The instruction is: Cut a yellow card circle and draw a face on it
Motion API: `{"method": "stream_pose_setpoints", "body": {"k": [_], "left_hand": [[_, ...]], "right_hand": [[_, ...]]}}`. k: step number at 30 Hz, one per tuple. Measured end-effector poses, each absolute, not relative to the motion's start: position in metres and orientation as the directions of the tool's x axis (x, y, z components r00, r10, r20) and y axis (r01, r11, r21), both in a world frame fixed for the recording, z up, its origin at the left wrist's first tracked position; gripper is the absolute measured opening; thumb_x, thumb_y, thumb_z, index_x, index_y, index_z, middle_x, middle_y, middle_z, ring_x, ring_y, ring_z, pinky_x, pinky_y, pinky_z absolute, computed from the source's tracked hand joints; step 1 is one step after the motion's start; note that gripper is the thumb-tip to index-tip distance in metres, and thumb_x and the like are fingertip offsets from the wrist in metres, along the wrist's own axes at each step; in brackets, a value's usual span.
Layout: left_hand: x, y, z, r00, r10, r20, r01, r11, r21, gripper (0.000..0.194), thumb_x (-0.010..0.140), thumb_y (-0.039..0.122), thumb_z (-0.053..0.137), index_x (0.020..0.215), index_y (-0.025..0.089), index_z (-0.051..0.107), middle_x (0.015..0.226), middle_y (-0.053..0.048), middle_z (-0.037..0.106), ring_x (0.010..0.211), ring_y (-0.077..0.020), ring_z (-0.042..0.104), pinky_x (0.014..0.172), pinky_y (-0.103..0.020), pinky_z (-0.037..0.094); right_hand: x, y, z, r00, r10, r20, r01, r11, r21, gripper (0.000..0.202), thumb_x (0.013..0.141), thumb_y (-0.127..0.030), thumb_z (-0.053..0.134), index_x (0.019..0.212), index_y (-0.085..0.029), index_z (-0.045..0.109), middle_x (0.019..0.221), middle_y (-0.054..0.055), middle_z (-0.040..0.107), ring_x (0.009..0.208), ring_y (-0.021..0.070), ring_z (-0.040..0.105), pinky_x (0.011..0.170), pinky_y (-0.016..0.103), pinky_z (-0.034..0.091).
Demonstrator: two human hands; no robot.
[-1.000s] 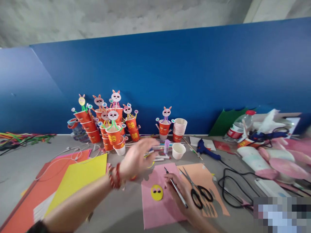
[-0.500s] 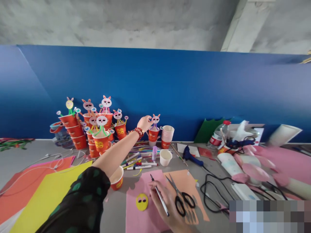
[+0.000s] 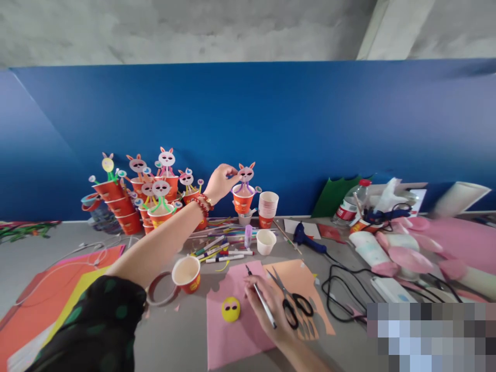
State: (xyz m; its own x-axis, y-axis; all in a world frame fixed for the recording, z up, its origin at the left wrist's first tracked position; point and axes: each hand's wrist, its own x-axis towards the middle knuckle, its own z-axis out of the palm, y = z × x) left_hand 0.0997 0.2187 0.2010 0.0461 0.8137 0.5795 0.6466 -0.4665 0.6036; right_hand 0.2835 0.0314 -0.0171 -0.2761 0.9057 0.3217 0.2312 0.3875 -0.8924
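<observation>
Two fingertips of the left hand [image 3: 220, 183] pinch the edge of a pink rabbit face [image 3: 246, 174], which stands just right of that hand on the rim side of a red paper cup [image 3: 243, 202]. A white cup bottom [image 3: 245, 219] shows below it — whether the two touch, I cannot tell. Right of the left hand, past the red cup, rises a stack of white cups [image 3: 268, 204]; left of it, more rabbit-topped red cups [image 3: 160, 188] crowd together.

Nearer the person, the right hand [image 3: 267, 310] is closed around a pen [image 3: 264, 302], its tip pointing away. Just left of this hand lies a yellow disc [image 3: 231, 309] with two dark eyes, on a pink sheet [image 3: 232, 343]. Right of the hand, black-handled scissors [image 3: 291, 305] rest on an orange sheet [image 3: 296, 271]. Beyond it are markers [image 3: 225, 258] and a single white cup [image 3: 266, 243] — all on the grey table [image 3: 174, 341].
</observation>
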Motion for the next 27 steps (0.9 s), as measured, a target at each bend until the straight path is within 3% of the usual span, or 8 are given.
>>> {"method": "stream_pose_setpoints", "body": {"k": [4, 8, 11, 13, 16, 19, 27], "left_hand": [[0.089, 0.148, 0.220, 0.161, 0.770, 0.617, 0.450, -0.614, 0.649, 0.009, 0.088, 0.022, 0.062, 0.090, 0.015, 0.066, 0.101, -0.004, 0.067, 0.087, -0.0136, 0.062, 0.079, -0.027, 0.050], [0.073, 0.071, 0.217, 0.131, 0.838, 0.530, 0.234, -0.545, 0.805, 0.012, 0.086, 0.029, 0.064, 0.087, 0.017, 0.063, 0.085, 0.000, 0.066, 0.076, -0.0133, 0.064, 0.071, -0.028, 0.053], [0.063, 0.029, 0.188, 0.193, 0.949, 0.251, 0.067, -0.268, 0.961, 0.020, 0.084, 0.037, 0.067, 0.083, 0.018, 0.061, 0.073, 0.001, 0.065, 0.059, -0.0124, 0.064, 0.056, -0.026, 0.054], [0.060, 0.012, 0.157, 0.260, 0.965, 0.010, 0.006, -0.012, 1.000, 0.024, 0.081, 0.038, 0.071, 0.079, 0.018, 0.059, 0.068, 0.000, 0.066, 0.050, -0.0112, 0.061, 0.047, -0.023, 0.052], [0.062, -0.003, 0.102, 0.291, 0.925, -0.243, -0.064, 0.272, 0.960, 0.032, 0.074, 0.042, 0.077, 0.074, 0.017, 0.056, 0.063, -0.001, 0.065, 0.050, -0.0121, 0.061, 0.040, -0.019, 0.047], [0.070, -0.007, 0.053, 0.273, 0.888, -0.369, -0.169, 0.422, 0.891, 0.038, 0.068, 0.044, 0.079, 0.070, 0.018, 0.053, 0.061, -0.001, 0.065, 0.045, -0.0104, 0.057, 0.036, -0.017, 0.042], [0.080, 0.002, 0.001, 0.146, 0.933, -0.329, -0.255, 0.357, 0.899, 0.042, 0.064, 0.047, 0.081, 0.067, 0.017, 0.052, 0.057, 0.004, 0.057, 0.046, -0.0063, 0.050, 0.044, -0.017, 0.035]], "right_hand": [[0.285, 0.034, -0.016, -0.185, 0.941, 0.282, 0.154, 0.311, -0.938, 0.031, 0.101, -0.048, 0.044, 0.106, -0.023, 0.062, 0.080, 0.001, 0.065, 0.055, 0.0132, 0.054, 0.053, 0.024, 0.047], [0.284, 0.038, -0.027, -0.129, 0.955, 0.266, 0.078, 0.277, -0.958, 0.040, 0.099, -0.055, 0.043, 0.109, -0.020, 0.060, 0.074, 0.000, 0.062, 0.046, 0.0114, 0.046, 0.047, 0.024, 0.043], [0.284, 0.038, -0.030, -0.133, 0.950, 0.284, 0.054, 0.293, -0.955, 0.048, 0.099, -0.060, 0.039, 0.107, -0.020, 0.063, 0.071, 0.001, 0.063, 0.047, 0.0121, 0.047, 0.047, 0.024, 0.045], [0.284, 0.038, -0.028, -0.133, 0.947, 0.293, 0.037, 0.301, -0.953, 0.047, 0.099, -0.059, 0.041, 0.100, -0.020, 0.067, 0.073, 0.002, 0.066, 0.047, 0.0119, 0.048, 0.048, 0.025, 0.046], [0.283, 0.036, -0.022, -0.125, 0.962, 0.245, -0.007, 0.246, -0.969, 0.045, 0.098, -0.057, 0.044, 0.096, -0.018, 0.067, 0.071, 0.003, 0.068, 0.045, 0.0116, 0.047, 0.043, 0.024, 0.041], [0.280, 0.034, -0.017, -0.164, 0.967, 0.194, -0.036, 0.191, -0.981, 0.043, 0.098, -0.056, 0.045, 0.101, -0.018, 0.065, 0.072, 0.003, 0.069, 0.047, 0.0124, 0.050, 0.044, 0.024, 0.041], [0.276, 0.030, -0.015, -0.307, 0.936, 0.173, 0.115, 0.217, -0.969, 0.033, 0.094, -0.050, 0.058, 0.111, -0.021, 0.062, 0.088, 0.004, 0.071, 0.073, 0.0189, 0.066, 0.069, 0.030, 0.055]]}}
